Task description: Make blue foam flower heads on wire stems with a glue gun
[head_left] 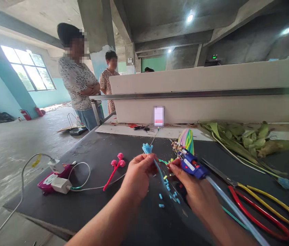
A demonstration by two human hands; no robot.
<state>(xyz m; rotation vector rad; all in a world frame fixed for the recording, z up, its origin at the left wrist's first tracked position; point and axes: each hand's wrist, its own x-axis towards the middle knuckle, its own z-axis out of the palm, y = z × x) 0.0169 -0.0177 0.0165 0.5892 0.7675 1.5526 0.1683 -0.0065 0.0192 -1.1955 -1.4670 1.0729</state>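
Note:
My left hand is closed, pinching a light blue flower made of fuzzy craft stems. Its petals stick up above my fingertips, and a blue strand trails down beside them. My right hand is closed around a blue glue gun, whose handle is mostly hidden by the hand. The nozzle points away from me and looks crusted. A long translucent glue stick runs out of its back over my right forearm. Small cut blue pieces lie scattered on the dark table beneath my hands.
A pink craft-stem sprig and a magenta power strip with white plugs lie left. Large scissors lie right, below green leaves. Coloured stems and a phone are behind. People stand beyond the table.

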